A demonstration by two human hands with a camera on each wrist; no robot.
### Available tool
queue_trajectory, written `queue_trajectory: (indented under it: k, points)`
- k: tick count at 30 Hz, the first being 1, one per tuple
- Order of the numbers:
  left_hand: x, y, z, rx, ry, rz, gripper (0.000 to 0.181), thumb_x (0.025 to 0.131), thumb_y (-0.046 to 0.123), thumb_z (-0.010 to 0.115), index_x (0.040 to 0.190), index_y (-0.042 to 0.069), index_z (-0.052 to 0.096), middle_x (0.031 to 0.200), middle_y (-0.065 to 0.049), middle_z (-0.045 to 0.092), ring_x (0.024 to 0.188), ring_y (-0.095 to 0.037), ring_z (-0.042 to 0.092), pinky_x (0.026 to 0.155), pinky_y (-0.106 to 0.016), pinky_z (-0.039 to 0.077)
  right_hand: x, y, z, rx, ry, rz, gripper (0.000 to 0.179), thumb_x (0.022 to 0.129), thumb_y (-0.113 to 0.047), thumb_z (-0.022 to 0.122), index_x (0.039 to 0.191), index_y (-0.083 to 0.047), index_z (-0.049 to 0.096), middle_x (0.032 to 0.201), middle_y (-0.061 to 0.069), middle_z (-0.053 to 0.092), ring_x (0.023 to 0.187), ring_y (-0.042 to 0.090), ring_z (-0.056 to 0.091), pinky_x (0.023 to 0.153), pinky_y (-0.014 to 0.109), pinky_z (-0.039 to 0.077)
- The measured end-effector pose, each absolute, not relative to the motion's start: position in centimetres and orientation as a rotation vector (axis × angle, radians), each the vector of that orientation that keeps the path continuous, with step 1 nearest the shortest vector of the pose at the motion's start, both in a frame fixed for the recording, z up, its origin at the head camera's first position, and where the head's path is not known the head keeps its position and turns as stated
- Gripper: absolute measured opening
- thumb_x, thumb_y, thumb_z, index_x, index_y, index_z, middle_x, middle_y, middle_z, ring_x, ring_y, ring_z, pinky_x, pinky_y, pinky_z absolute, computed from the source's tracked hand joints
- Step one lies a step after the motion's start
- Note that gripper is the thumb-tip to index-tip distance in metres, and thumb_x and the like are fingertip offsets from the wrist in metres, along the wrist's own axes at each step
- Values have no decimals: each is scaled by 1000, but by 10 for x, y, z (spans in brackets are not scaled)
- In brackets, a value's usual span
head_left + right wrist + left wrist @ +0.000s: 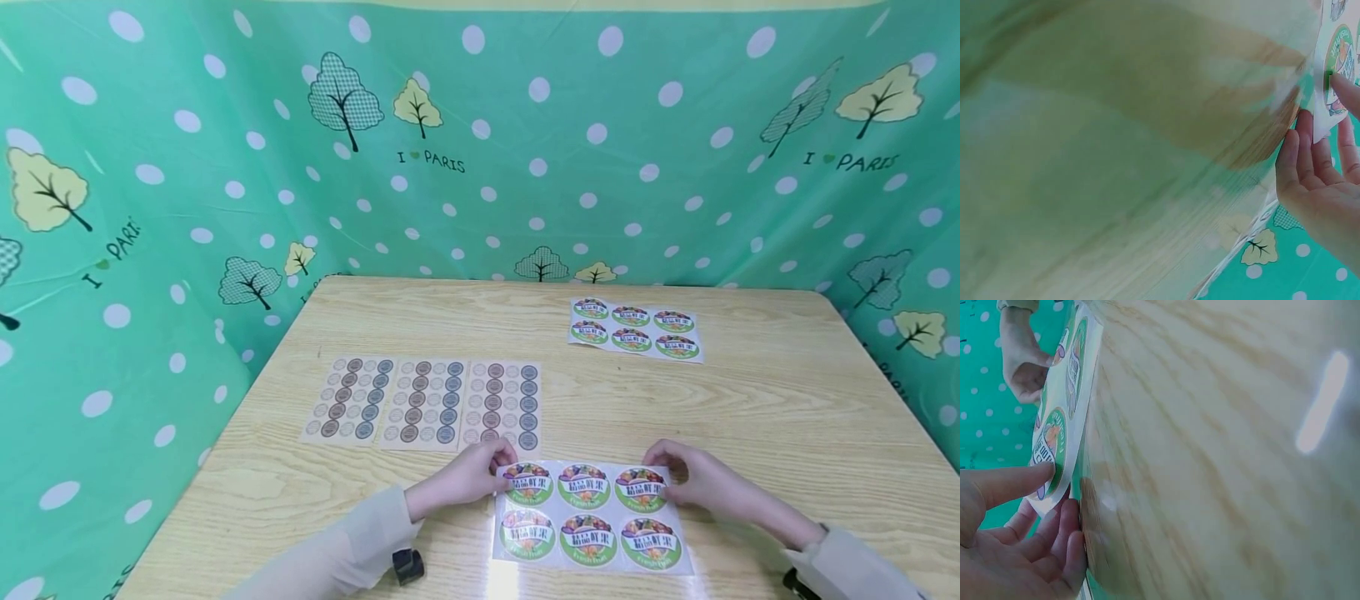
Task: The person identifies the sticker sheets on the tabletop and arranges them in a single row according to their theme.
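- A green dotted cloth [510,200] stands behind and beside the wooden table [787,400], whose smooth surface carries a bright glare near the held sheet; judge the sheet's edges from its outline, not from the shine.
- Three tan sheets [423,404] lie in a row on the left; the rightmost is close to the left hand, so it would be wise to lift the fingers clear and avoid nudging it.
- The six-sticker sheet [588,515] is at the front of the table, between the hands. Whether its near edge touches the wood, I cannot tell. Being thin, it probably bends easily, so even, light tension should serve best.
- A matching far sheet [636,330] lies slightly askew towards the back.
- The left hand [474,471] pinches the held sheet near its far left corner, the right hand [697,483] near its far right; moving both together should prevent twisting.
- The left thumb [1016,484] presses on a sticker's face; gripping the white margin would be gentler.
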State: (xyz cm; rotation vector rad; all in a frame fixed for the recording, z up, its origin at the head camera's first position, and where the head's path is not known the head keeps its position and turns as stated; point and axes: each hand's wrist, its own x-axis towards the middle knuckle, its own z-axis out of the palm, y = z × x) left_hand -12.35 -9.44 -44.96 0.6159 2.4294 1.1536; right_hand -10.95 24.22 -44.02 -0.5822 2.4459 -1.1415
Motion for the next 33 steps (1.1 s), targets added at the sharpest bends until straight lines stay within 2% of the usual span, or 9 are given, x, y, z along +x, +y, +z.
queue_trajectory:
  k: [11,23,33]
  points:
    - [-125,-96,-448,547,2276,1347,23,69,-5,65,89,1,54,81,-2,53,70,-9,49,62,-17,47,-111,247,-444,-592,2289,-1342,24,80,0,56,104,5,52,94,13,57,79,10,57,66,24,52]
    - [-130,-96,-448,411,2205,1433,29,68,-4,68,94,1,57,79,-2,56,68,-11,54,59,-20,50,-112,249,-440,-532,2306,-1332,24,82,-2,54,105,5,53,96,15,57,78,10,58,66,24,52]
    - [-135,-94,-442,342,2135,1474,33,69,-2,68,101,1,62,79,-4,60,64,-10,58,59,-23,53,-115,254,-434,-454,2301,-1366,30,82,-2,55,109,9,51,99,20,56,72,11,59,56,27,52]
